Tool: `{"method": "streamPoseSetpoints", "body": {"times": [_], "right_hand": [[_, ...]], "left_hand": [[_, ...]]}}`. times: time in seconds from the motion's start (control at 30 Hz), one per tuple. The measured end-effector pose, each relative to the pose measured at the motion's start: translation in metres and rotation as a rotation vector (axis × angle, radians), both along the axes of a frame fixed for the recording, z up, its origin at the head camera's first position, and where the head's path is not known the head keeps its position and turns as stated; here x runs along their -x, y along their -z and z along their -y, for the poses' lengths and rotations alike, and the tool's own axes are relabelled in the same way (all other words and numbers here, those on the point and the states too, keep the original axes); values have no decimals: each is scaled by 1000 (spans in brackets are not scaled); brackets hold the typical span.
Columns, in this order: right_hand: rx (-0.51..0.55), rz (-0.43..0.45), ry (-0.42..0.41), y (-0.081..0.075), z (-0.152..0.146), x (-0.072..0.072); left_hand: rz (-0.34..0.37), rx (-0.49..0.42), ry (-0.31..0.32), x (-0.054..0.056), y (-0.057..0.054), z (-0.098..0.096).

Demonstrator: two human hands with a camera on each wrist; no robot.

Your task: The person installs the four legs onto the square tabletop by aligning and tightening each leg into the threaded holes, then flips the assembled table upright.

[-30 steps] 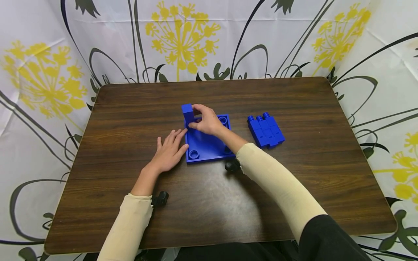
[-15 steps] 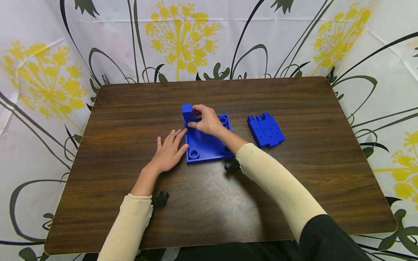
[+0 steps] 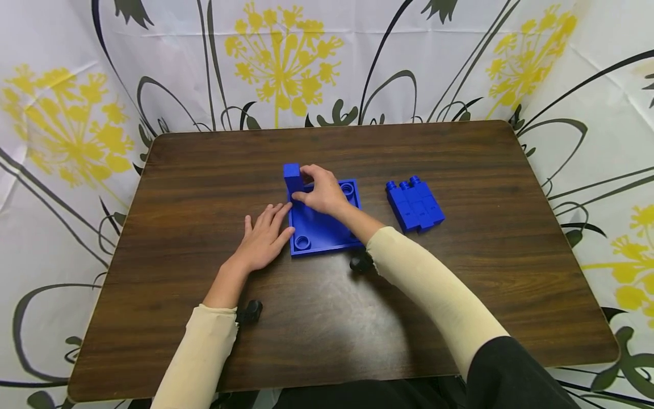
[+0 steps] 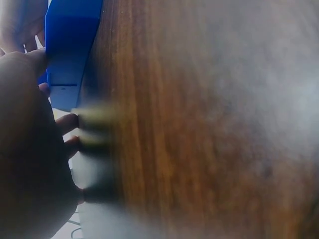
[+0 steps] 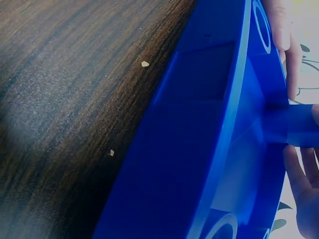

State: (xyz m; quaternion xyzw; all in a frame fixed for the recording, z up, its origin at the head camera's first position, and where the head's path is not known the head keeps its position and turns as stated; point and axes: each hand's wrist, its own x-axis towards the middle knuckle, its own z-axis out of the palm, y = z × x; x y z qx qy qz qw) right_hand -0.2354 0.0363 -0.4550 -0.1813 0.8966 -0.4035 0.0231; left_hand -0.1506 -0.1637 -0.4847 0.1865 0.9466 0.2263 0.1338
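A blue square tray-like base, with a raised rim and round sockets at its corners, lies on the table in the head view. At its far left corner stands an upright blue block post. My right hand holds this post from the right, thumb and fingers about it; the right wrist view shows the post rising from the base. My left hand lies with spread fingers against the base's left edge. In the left wrist view, that hand's fingers touch the blue side wall.
Right of the base, three blue posts lie side by side, their round pegs facing the back. A brown wood-grain table carries everything. A patterned curtain hangs behind it. Dark wrist cameras sit under the wrists.
Both hands, the post and the base stay practically in place. The head view has shifted very slightly.
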Motion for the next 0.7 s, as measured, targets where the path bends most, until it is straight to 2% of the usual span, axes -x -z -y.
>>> {"method": "streamPoseSetpoints", "body": {"times": [0.37,0.7], "right_hand": [[-30,-66,43,4,3,-3],[-47,-78,94,3,6,-11]], "left_hand": [[5,24,2,0,-2,0],[12,26,4,-1,-4,-1]]}}
